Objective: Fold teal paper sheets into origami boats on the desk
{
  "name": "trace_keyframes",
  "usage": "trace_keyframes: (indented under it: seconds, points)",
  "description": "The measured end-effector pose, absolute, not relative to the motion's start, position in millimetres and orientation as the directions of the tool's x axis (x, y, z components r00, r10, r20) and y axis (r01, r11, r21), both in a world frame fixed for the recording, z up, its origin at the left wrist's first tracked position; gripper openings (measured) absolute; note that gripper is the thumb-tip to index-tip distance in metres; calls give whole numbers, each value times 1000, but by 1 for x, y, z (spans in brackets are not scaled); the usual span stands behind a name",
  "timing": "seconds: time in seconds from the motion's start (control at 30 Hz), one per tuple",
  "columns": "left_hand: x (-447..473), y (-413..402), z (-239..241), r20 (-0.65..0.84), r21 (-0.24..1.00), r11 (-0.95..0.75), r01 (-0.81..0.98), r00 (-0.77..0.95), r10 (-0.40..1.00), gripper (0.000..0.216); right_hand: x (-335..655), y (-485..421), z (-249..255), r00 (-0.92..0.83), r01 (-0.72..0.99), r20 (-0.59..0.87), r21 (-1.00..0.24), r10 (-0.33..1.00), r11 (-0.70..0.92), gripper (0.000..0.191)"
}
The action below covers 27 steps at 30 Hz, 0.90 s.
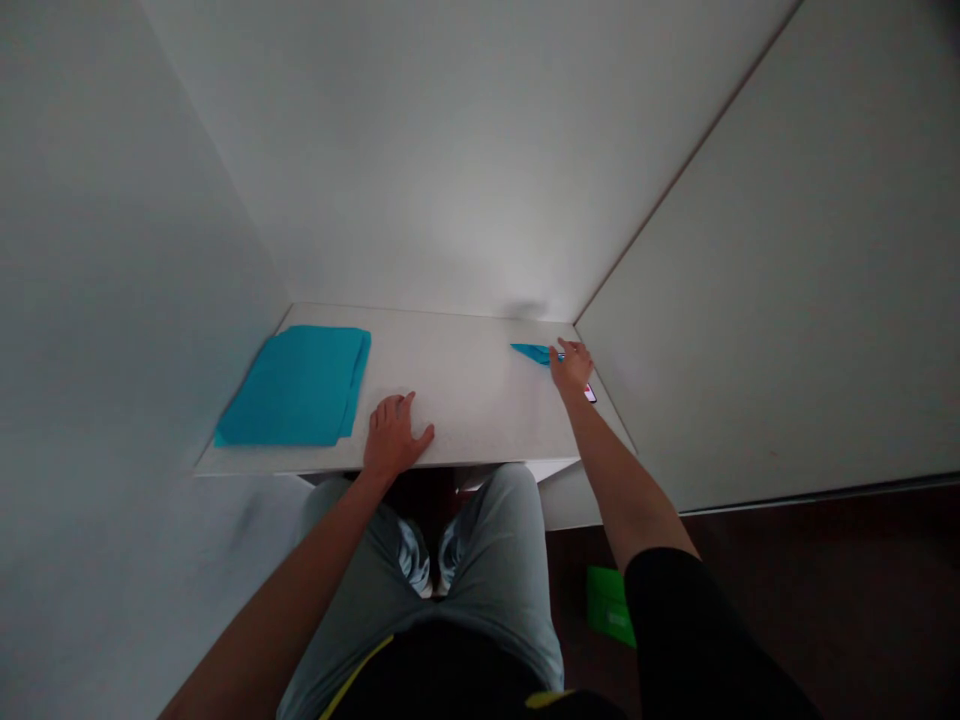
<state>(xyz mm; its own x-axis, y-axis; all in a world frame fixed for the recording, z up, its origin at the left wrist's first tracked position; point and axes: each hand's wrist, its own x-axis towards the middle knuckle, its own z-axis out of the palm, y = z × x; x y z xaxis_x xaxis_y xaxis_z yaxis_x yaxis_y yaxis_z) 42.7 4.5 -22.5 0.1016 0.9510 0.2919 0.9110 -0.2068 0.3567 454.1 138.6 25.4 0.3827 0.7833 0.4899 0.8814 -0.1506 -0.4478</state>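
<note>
White walls (420, 180) close round a desk (472, 390). Folded paper (528, 352) pokes out left from under the right hand (573, 368); whether the fingers grip it, I can't tell. Beside that wrist lies a phone (591, 394). The left hand (393, 436) rests spread and free, blue sheets (298, 388) to its left. Well below the right hand, a green box (608, 604).

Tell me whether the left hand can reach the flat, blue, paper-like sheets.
Most likely yes: the left hand rests spread on the white tabletop beside the flat, blue, paper-like sheets, with nothing visible in between.
</note>
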Motion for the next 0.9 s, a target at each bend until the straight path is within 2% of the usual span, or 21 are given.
trace_keyframes:
  seconds: [0.13,0.23,0.3,0.43,0.5,0.6,0.7,0.8,0.9]
  points:
    - [43,5,-23,297,396,-194,897,75,952,72,408,115,18,206,910,489,-414,848,18,42]
    - [44,3,-24,305,437,-194,878,59,951,70,351,82,-6,14,885,478,-415,878,212,41]
    - [45,3,-25,322,460,-206,864,54,945,70,317,61,-24,-53,856,453,-438,890,274,43]
    - [28,3,-22,407,489,-258,833,44,913,67,286,43,-45,-22,832,438,-490,899,260,50]
    - [3,0,-19,436,473,-240,848,11,900,72,286,45,-48,3,823,446,-509,895,250,51]
    - [-48,-7,-15,432,442,-82,893,-131,892,93,291,51,-47,22,818,427,-528,904,229,51]
    - [-95,-17,-19,323,453,85,888,-252,912,106,292,53,-46,17,823,407,-524,913,218,50]
    - [-118,-26,-26,224,442,100,891,-218,950,90,290,52,-46,17,828,410,-516,912,217,48]
    - [-121,-31,-28,231,419,77,905,-188,954,64,290,51,-47,10,833,410,-508,912,219,46]
